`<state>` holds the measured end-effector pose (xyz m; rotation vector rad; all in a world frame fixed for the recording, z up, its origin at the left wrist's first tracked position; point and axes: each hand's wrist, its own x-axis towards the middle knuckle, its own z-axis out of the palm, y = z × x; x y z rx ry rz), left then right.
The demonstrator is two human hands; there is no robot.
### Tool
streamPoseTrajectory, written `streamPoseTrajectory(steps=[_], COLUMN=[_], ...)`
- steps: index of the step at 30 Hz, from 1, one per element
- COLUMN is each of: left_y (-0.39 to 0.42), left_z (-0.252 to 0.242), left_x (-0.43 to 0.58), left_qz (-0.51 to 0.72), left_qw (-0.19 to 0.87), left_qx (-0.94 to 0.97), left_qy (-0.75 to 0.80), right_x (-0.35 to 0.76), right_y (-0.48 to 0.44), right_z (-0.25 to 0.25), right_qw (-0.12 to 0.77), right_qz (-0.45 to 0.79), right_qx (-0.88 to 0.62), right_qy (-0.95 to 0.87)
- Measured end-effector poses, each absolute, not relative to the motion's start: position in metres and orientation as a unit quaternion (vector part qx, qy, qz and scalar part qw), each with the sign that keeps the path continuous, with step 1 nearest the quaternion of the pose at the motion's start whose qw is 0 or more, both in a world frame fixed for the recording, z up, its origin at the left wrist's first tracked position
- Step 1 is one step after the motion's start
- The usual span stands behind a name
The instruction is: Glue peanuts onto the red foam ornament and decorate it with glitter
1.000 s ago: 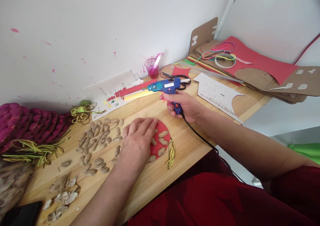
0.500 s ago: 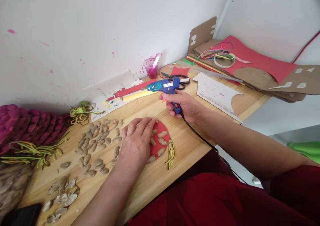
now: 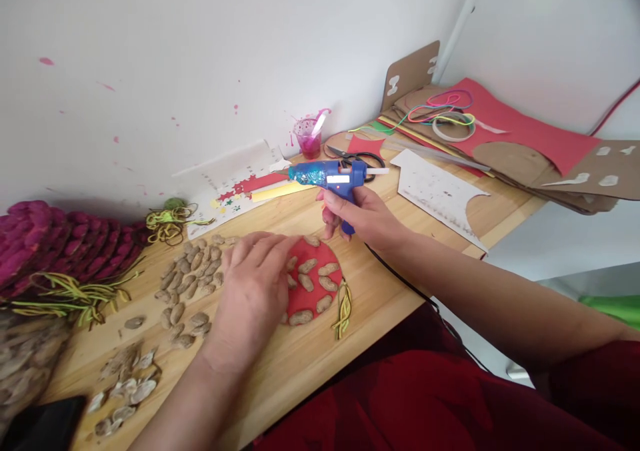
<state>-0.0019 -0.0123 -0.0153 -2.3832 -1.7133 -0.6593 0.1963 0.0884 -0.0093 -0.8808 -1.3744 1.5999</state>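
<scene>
Wooden table [image 3: 380,298] against a white wall [image 3: 150,38] holds a red disc [image 3: 303,299] with peanuts [image 3: 328,283]. Right hand [image 3: 367,218] clasps a blue glue gun [image 3: 320,174] beyond it. Left hand [image 3: 255,278] curls over the disc's left side, grip unclear; a dipping glue gun might burn it.

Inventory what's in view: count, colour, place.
glue gun: one, blue, centre
disc: one, red, centre
peanuts: many, tan, on and left of disc
tassel: one, yellowish, disc's right
string bunches: two, yellowish, left
shells: several, pale, lower left
scalloped stack: one, magenta, far left
flat object: one, black, lower left
cup: one, pinkish, back
scissors: one, black, back
strips: two, red and yellow, back
sheets: several, white and red, back
cardboard: several, brown, back right
cord: one tangle, multicoloured, back right
tape roll: one, whitish, back right
table: one, tan, beneath
left hand: one, bare, at disc
right hand: one, bare, on glue gun
</scene>
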Motion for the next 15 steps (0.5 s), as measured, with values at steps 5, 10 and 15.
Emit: streamPoseTrajectory(steps=[5, 10, 15], left_y=[-0.007, -0.012, -0.028], left_z=[0.000, 0.011, 0.019], left_x=[-0.031, -0.055, -0.078], left_qz=[-0.204, -0.134, -0.077], left_qw=[0.120, 0.107, 0.087], left_qx=[-0.750, -0.712, -0.692], left_qy=[-0.618, -0.681, -0.713], right_x=[0.192, 0.193, 0.192], right_y=[0.081, 0.078, 0.077], right_z=[-0.017, -0.021, -0.023], right_qw=[0.419, 0.366, 0.363], right_qz=[0.570, 0.511, 0.500], right_qx=[-0.294, -0.311, -0.320], right_qy=[-0.643, -0.713, -0.718])
